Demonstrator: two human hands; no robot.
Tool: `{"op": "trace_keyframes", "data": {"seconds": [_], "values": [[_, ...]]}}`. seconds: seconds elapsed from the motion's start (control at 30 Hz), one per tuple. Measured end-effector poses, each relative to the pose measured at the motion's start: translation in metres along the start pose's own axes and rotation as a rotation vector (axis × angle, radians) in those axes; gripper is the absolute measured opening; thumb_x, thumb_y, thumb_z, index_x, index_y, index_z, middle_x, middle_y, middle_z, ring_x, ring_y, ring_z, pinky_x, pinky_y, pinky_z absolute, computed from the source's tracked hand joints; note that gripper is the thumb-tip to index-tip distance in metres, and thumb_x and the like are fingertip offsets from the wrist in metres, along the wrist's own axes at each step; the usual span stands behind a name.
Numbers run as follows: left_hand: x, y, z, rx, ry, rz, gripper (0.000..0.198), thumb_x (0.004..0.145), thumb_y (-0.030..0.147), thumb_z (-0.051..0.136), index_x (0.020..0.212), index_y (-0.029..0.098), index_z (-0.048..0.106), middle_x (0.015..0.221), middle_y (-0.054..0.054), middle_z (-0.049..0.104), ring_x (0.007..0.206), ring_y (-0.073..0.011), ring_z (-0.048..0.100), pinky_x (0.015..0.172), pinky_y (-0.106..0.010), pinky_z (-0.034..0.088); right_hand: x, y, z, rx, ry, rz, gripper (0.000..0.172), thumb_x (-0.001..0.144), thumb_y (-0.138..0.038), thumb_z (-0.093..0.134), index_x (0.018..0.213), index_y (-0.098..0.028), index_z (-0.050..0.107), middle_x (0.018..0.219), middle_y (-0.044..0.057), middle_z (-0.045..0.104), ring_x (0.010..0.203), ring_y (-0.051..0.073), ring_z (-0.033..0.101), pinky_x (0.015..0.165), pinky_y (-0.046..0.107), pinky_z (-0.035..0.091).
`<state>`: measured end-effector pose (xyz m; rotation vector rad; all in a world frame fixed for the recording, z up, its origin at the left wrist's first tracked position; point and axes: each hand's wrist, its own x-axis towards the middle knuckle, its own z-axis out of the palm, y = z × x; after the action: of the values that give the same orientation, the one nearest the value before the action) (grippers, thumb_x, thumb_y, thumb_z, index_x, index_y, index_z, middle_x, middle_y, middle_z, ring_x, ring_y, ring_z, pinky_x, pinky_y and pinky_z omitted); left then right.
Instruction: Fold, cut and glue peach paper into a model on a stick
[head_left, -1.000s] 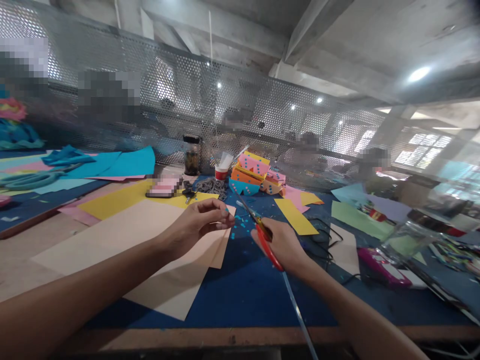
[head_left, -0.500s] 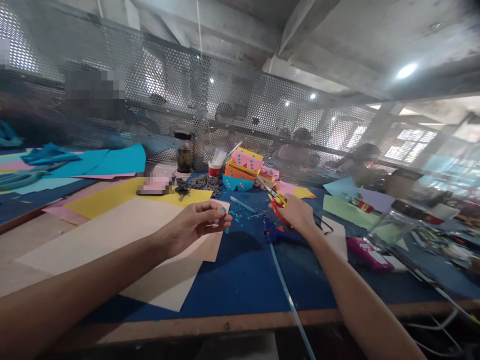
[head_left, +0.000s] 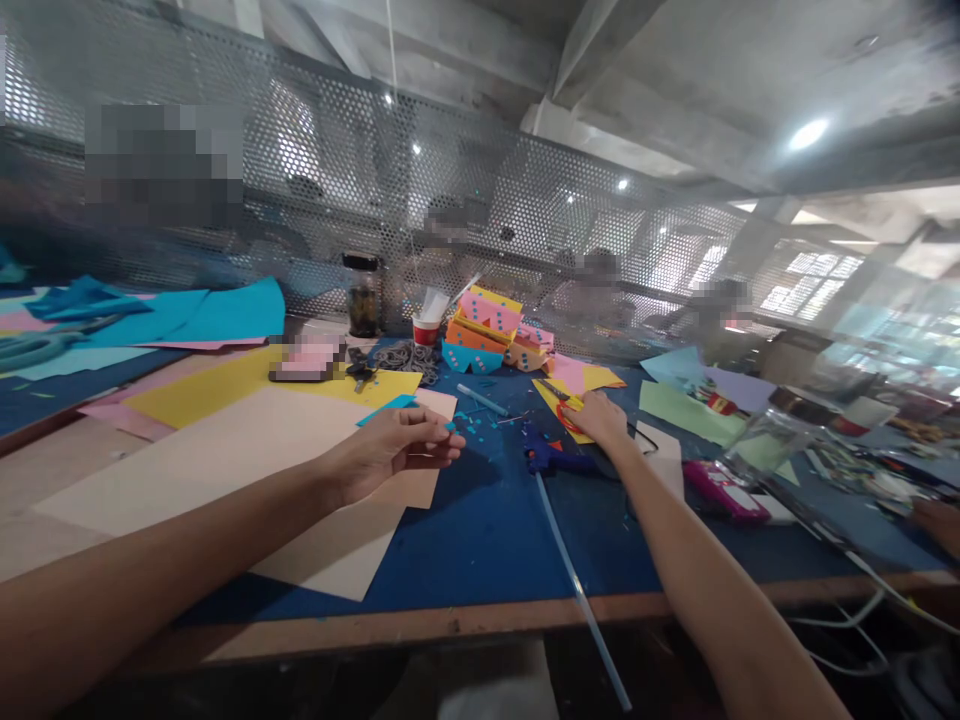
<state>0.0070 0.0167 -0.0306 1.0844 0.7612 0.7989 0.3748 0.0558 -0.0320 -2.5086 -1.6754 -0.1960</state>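
The table (head_left: 457,565) is bounded behind by a perforated panel (head_left: 465,185) and in front by a brown edge (head_left: 517,618). From left to right: cream paper (head_left: 225,462) lies beneath the left forearm (head_left: 232,540); the left hand (head_left: 394,447) has its grip pressed together at the tips, pinching a small blue piece (head_left: 451,427). Bare blue surface extends to the glue gun (head_left: 559,460), whose translucent stick (head_left: 567,560) projects past the front edge, dividing the open room. Beyond, the right hand (head_left: 601,417) has fingers curled at the handles of the scissors (head_left: 574,403), which lie over yellow paper (head_left: 580,437); how tightly this grip closes cannot be told. Farther right, markings on a magenta case (head_left: 716,488) are too small to read.
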Motion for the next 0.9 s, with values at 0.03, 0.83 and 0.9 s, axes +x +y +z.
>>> {"op": "trace_keyframes", "data": {"seconds": [0.03, 0.83, 0.9], "values": [[0.0, 0.0, 0.0, 0.003, -0.002, -0.002, 0.035, 0.068, 0.036, 0.1, 0.084, 0.017, 0.075, 0.1, -0.012, 0.086, 0.087, -0.0221, 0.081, 0.096, -0.037, 0.064, 0.0, 0.0, 0.001, -0.006, -0.009, -0.004, 0.05, 0.103, -0.052, 0.063, 0.133, -0.011, 0.069, 0.141, 0.022, 0.067, 0.131, 0.031, 0.067, 0.107, 0.042, 0.051], [0.013, -0.011, 0.003, 0.166, 0.03, 0.005, 0.034, 0.074, 0.046, 0.094, 0.081, 0.018, 0.077, 0.094, -0.011, 0.084, 0.08, -0.0198, 0.078, 0.079, -0.03, 0.064, -0.019, -0.011, -0.013, 0.069, 0.231, -0.149, 0.034, 0.105, -0.035, 0.055, 0.13, -0.016, 0.07, 0.137, 0.017, 0.064, 0.133, 0.033, 0.059, 0.106, 0.042, 0.048], [0.018, -0.011, 0.003, 0.189, 0.037, 0.002, 0.034, 0.072, 0.046, 0.095, 0.08, 0.017, 0.077, 0.093, -0.011, 0.084, 0.077, -0.0183, 0.077, 0.076, -0.028, 0.063, -0.02, -0.012, -0.013, 0.08, 0.249, -0.16, 0.033, 0.106, -0.034, 0.054, 0.128, -0.016, 0.07, 0.137, 0.017, 0.065, 0.133, 0.033, 0.059, 0.107, 0.042, 0.047]]}}
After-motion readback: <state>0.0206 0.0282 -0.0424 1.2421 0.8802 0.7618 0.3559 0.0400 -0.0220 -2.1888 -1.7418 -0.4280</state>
